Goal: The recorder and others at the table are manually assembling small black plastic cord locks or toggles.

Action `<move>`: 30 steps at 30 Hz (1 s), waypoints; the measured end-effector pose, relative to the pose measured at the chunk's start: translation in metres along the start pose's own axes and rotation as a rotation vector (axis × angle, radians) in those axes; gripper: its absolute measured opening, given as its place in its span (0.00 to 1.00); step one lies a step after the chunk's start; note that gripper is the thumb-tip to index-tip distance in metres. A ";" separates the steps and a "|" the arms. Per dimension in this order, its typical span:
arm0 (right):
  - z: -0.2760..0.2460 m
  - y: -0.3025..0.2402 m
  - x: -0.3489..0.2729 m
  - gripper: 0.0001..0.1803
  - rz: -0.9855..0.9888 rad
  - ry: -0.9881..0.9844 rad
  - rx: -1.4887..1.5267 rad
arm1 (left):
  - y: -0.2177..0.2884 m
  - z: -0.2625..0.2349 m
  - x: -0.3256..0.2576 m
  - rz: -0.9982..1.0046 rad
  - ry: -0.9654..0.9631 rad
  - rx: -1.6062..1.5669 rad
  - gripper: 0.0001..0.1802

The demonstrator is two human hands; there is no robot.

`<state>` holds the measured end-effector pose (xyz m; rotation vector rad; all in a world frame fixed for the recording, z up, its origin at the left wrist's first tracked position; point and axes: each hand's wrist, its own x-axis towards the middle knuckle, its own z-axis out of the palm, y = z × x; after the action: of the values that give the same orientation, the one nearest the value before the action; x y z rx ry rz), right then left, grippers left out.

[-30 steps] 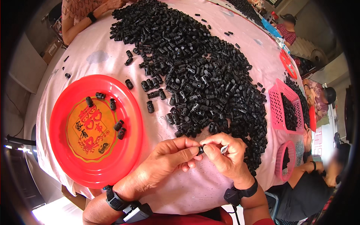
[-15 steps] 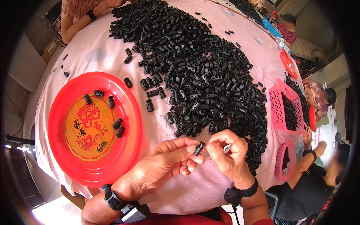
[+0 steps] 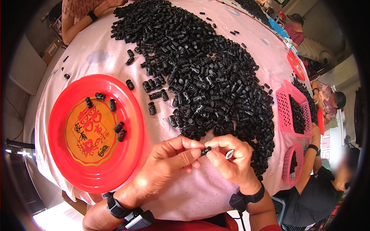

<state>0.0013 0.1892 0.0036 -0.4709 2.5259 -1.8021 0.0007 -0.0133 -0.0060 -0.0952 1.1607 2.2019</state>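
The left hand (image 3: 165, 169) and the right hand (image 3: 231, 161) meet fingertip to fingertip over the pale pink tablecloth (image 3: 185, 196), both pinched on one small black plastic cord-lock piece (image 3: 206, 151) held between them, clear of the cloth. The left thumb and forefinger close on its near end; the right thumb and forefinger close on the far end. The right hand also carries a short slim silver metal pin (image 3: 229, 154) tucked between its fingers.

Risk points, as judged from this position:
- The piece is small and held only at its ends. Uneven squeeze from either hand is likely to flick it out of the pinch and into the large heap of loose black plastic cord-lock pieces (image 3: 200, 73) just beyond the hands, where it cannot be told from the rest.
- The silver pin sits loosely. A change of grip on the piece may let it slip onto the cloth.
- The round red plastic plate with a yellow centre (image 3: 127, 161) lies just beside the left wrist and holds a few black pieces. A wide sweep of the left forearm may knock its rim and scatter them.

A pink plastic mesh basket (image 3: 283, 104) stands well apart at the right.
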 end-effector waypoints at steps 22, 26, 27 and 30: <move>-0.001 0.007 -0.002 0.07 0.033 -0.057 0.087 | 0.004 -0.003 0.001 -0.145 -0.054 -0.134 0.14; 0.003 -0.001 0.001 0.08 0.018 -0.073 0.116 | 0.002 -0.005 0.002 -0.181 -0.090 -0.122 0.16; 0.005 0.000 0.000 0.09 0.011 -0.036 0.126 | 0.002 -0.005 0.002 -0.181 -0.090 -0.122 0.16; 0.001 -0.003 0.001 0.12 0.013 -0.007 0.038 | 0.002 -0.005 0.001 -0.190 -0.102 -0.182 0.17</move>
<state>0.0017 0.1876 0.0067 -0.4579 2.4792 -1.8373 -0.0025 -0.0173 -0.0078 -0.1612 0.8582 2.1128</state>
